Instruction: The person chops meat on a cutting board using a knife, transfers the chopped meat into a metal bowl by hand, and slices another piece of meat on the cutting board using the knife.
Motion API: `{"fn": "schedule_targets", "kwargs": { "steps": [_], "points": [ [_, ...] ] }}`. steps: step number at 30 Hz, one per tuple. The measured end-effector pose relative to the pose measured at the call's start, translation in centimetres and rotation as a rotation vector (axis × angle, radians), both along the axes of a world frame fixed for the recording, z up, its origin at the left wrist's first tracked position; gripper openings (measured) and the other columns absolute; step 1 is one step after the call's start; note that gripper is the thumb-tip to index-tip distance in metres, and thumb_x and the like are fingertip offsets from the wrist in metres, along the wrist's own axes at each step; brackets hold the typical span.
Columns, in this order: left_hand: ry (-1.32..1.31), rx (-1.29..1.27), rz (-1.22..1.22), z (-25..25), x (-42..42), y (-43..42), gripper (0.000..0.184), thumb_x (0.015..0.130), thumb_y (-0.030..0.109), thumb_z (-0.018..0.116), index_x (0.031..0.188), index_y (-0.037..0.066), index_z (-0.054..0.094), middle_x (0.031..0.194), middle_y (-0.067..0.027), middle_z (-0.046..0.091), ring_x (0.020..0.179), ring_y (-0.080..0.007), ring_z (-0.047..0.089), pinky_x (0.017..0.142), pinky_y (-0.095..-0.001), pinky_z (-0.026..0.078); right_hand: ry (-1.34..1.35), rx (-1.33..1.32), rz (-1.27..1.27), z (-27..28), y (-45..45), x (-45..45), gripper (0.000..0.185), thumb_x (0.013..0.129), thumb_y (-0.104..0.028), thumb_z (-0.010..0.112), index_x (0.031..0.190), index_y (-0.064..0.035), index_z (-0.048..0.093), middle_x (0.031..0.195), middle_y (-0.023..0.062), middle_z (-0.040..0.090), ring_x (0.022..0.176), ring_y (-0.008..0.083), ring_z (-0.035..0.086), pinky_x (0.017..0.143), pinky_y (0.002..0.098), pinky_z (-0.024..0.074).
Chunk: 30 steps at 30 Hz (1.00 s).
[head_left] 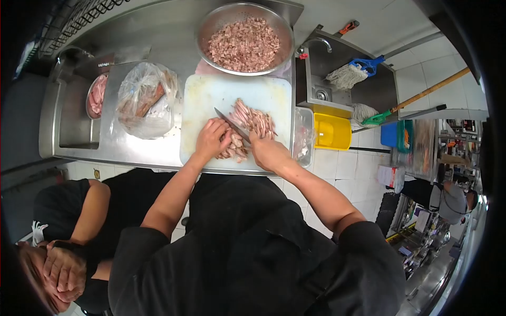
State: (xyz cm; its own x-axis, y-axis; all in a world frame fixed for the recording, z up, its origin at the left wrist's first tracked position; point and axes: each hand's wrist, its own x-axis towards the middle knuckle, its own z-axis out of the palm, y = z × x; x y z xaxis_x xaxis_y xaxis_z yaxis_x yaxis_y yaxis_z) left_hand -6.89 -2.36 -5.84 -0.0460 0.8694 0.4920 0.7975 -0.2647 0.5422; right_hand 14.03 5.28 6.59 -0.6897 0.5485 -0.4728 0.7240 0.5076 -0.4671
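Note:
My right hand [270,152] is closed round the handle of a kitchen knife [238,128], its blade pointing to the upper left across the white cutting board [203,92]. Just left of the blade, my left hand [212,138] has its fingers curled and pressed on pale pink meat pieces [237,150]. Thin meat strips [254,118] lie in a pile on the far side of the knife. Behind the board stands a large steel bowl [286,39] holding finely chopped meat [245,45].
On the steel counter to the left lie a plastic bag [150,100] with meat and a sink [79,134]. To the right are a clear container [303,131], a yellow tub [332,131] and a sink with a mop [348,76]. A person [79,210] is close on my left.

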Motion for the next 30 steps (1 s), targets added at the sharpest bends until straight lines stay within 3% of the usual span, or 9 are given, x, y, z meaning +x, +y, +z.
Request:
{"fn": "schedule_targets", "kwargs": {
  "steps": [5, 10, 17, 20, 21, 24, 30],
  "points": [
    [-0.035, 0.007, 0.0, 0.3, -0.2, 0.1, 0.022, 0.076, 0.005, 0.075, 0.096, 0.001, 0.068, 0.102, -0.014, 0.067, 0.101, -0.0351, 0.063, 0.09, -0.0426, 0.054, -0.001, 0.003, 0.029, -2.8, -0.3, -1.9, 0.021, 0.094, -0.007, 0.048, 0.113, 0.0016, 0.048, 0.091, 0.0302, 0.071, 0.087, 0.0475, 0.071, 0.076, 0.0572, 0.0539],
    [-0.021, -0.007, 0.006, 0.1, -0.3, 0.1, 0.02, 0.078, 0.005, 0.074, 0.096, 0.001, 0.068, 0.102, -0.0121, 0.067, 0.102, -0.0346, 0.063, 0.09, -0.0417, 0.053, 0.128, -0.007, -0.018, -6.0, 1.6, -3.2, 0.021, 0.099, -0.016, 0.046, 0.112, 0.001, 0.046, 0.093, 0.0328, 0.069, 0.09, 0.0504, 0.068, 0.078, 0.0603, 0.0517],
    [0.009, 0.071, 0.116, 0.4, -0.1, -0.4, 0.02, 0.084, 0.009, 0.074, 0.102, 0.001, 0.069, 0.11, -0.013, 0.067, 0.104, -0.0352, 0.063, 0.094, -0.0445, 0.051, 0.17, -0.05, -0.088, -7.4, 0.5, 3.3, 0.026, 0.103, -0.02, 0.05, 0.115, 0.0024, 0.044, 0.091, 0.0335, 0.068, 0.088, 0.0517, 0.067, 0.078, 0.0606, 0.0499],
    [0.172, -0.227, 0.169, 0.3, 0.8, -1.1, 0.06, 0.095, 0.038, 0.063, 0.135, -0.006, 0.055, 0.144, -0.0225, 0.053, 0.135, -0.0406, 0.048, 0.114, -0.0487, 0.036, 0.117, -0.072, -0.183, -5.8, -0.2, 2.9, 0.027, 0.103, -0.02, 0.05, 0.115, 0.0033, 0.045, 0.091, 0.034, 0.068, 0.089, 0.0515, 0.067, 0.079, 0.0602, 0.0498],
    [0.191, -0.336, 0.135, 1.3, 1.5, -1.0, 0.078, 0.097, 0.05, 0.056, 0.145, -0.01, 0.044, 0.154, -0.0263, 0.043, 0.145, -0.0405, 0.037, 0.121, -0.0489, 0.027, 0.111, -0.051, -0.179, -5.2, -0.4, 2.6, 0.028, 0.103, -0.021, 0.051, 0.115, 0.0031, 0.045, 0.091, 0.0337, 0.068, 0.088, 0.0517, 0.067, 0.079, 0.0603, 0.0498],
    [0.343, -0.36, 0.062, 1.7, 2.3, 0.1, 0.079, 0.097, 0.05, 0.056, 0.146, -0.011, 0.042, 0.153, -0.0273, 0.043, 0.146, -0.0398, 0.036, 0.121, -0.049, 0.026, 0.092, -0.03, -0.19, -5.3, -1.0, 2.7, 0.029, 0.103, -0.022, 0.051, 0.115, 0.0026, 0.046, 0.089, 0.033, 0.069, 0.087, 0.052, 0.067, 0.079, 0.0604, 0.0501],
    [0.253, -0.355, -0.013, 0.8, 1.2, 0.1, 0.076, 0.099, 0.047, 0.054, 0.15, -0.008, 0.038, 0.153, -0.027, 0.043, 0.146, -0.0391, 0.037, 0.122, -0.0483, 0.025, 0.138, 0.008, -0.174, -6.7, -0.6, 2.5, 0.028, 0.102, -0.021, 0.051, 0.116, 0.0018, 0.047, 0.088, 0.0324, 0.069, 0.087, 0.0515, 0.067, 0.077, 0.0608, 0.0505]
  ]
}}
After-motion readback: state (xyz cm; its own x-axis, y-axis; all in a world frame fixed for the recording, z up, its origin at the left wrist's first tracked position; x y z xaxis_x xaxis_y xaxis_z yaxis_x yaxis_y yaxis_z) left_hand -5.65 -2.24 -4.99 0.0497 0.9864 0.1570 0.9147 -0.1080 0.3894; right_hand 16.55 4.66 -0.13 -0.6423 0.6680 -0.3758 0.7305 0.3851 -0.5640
